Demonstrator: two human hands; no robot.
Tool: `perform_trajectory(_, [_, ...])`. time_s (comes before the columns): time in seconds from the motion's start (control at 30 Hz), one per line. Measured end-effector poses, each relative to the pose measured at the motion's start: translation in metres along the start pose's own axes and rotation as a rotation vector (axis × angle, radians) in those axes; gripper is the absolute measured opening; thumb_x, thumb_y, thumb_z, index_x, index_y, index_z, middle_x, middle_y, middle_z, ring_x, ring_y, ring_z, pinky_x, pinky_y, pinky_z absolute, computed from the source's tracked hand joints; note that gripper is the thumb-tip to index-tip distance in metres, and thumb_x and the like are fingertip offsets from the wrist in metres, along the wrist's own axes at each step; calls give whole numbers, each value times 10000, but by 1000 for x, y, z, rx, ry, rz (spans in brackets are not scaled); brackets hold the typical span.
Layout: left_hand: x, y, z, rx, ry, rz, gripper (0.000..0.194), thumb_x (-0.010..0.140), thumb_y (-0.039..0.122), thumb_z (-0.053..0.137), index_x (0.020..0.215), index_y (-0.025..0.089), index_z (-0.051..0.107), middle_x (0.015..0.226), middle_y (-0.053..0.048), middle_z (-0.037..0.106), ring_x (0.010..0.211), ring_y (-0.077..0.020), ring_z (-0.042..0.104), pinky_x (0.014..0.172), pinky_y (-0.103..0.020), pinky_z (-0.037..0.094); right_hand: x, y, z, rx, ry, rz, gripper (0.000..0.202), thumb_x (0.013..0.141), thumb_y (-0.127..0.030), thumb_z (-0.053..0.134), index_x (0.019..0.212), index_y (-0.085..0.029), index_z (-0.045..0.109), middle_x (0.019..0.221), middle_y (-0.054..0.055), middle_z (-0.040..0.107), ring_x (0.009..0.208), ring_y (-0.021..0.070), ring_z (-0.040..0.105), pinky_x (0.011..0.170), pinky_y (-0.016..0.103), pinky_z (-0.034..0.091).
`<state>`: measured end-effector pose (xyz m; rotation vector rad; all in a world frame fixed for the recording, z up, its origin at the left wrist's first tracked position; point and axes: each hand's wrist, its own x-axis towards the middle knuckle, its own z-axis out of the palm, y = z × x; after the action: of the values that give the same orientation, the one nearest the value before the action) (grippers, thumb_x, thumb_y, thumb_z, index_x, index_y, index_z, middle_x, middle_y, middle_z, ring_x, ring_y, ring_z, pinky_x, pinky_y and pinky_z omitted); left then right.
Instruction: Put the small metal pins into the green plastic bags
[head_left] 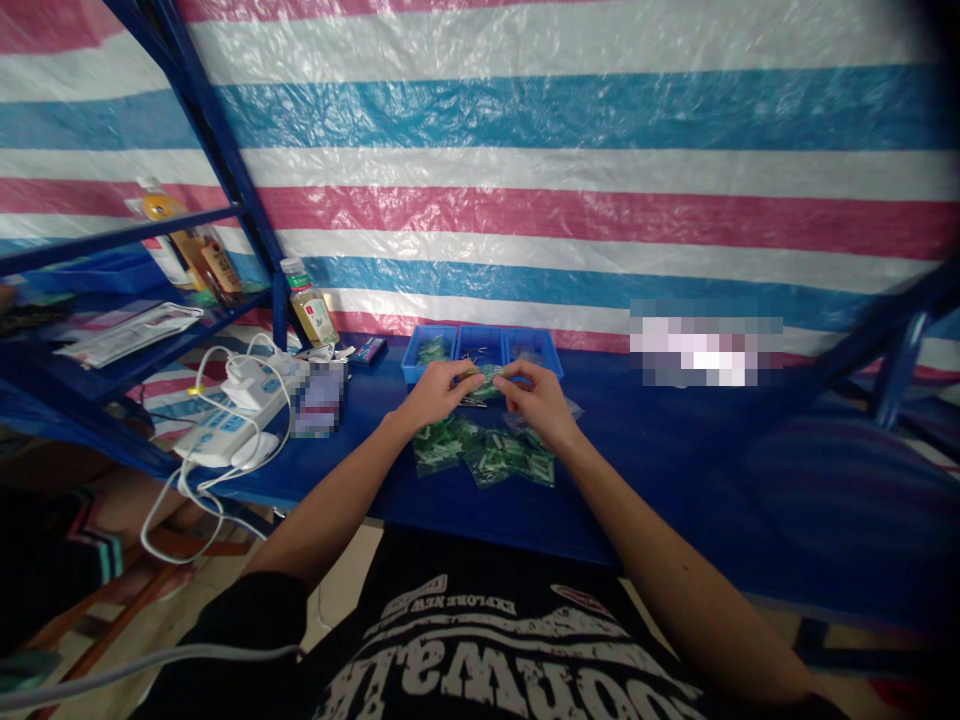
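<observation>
My left hand (442,390) and my right hand (538,398) meet over the blue table, thumbs and fingers closed on opposite edges of a small clear bag (487,378) with green in it. Just behind them stands a blue tray (558,352) with three compartments. Green pieces lie in its left compartment, thin metal pieces in the middle one; the right one's contents are hard to make out. Several filled green packets (491,455) are piled on the table, on the near side of my hands. Some clear plastic (574,410) shows beside my right hand.
To the left lie a white power strip (232,425) with tangled cables, a small dark box (367,350) and a drink bottle (311,305). A blue metal rack (225,160) rises there, with bottles on its shelf. A person's leg (142,505) shows at lower left. Striped sheeting (525,220) hangs behind.
</observation>
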<state>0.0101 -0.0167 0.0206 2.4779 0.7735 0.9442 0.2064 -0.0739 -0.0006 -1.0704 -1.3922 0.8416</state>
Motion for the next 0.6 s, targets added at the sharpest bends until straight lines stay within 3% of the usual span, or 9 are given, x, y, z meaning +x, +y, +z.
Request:
perform_trajectory(0.2, [-1, -1, 3, -101, 80, -36, 316, 960, 477, 603, 1063, 179, 594, 742, 10, 641, 625, -126, 561, 596, -229, 405, 0, -2, 0, 57, 51, 26, 328, 778, -473, 757, 918, -219, 603, 737, -32, 602, 398, 93, 479, 379, 246, 335])
perform_trajectory(0.3, [-1, 0, 1, -103, 102, -25, 262, 985, 419, 574, 1093, 180, 577, 809, -8, 675, 636, -122, 574, 589, -225, 412, 0, -1, 0, 70, 87, 33, 362, 803, -479, 729, 1022, -245, 560, 694, -58, 574, 357, 93, 444, 349, 245, 305])
perform_trajectory(0.47, [-1, 1, -1, -31, 65, 88, 221, 1004, 202, 458, 1064, 194, 671, 1090, -80, 703, 950, -182, 649, 696, -270, 483, 0, 2, -2, 75, 132, 29, 342, 816, -511, 709, 978, -262, 538, 682, -55, 587, 371, 101, 466, 359, 240, 303])
perform_trajectory(0.6, [-1, 0, 1, -13, 68, 119, 215, 929, 168, 566, 1103, 212, 684, 1239, -97, 658, 1140, -229, 604, 738, -301, 509, 1, 1, -2, 115, 128, 39, 357, 790, -547, 730, 896, -227, 611, 685, -17, 624, 388, 114, 500, 368, 248, 315])
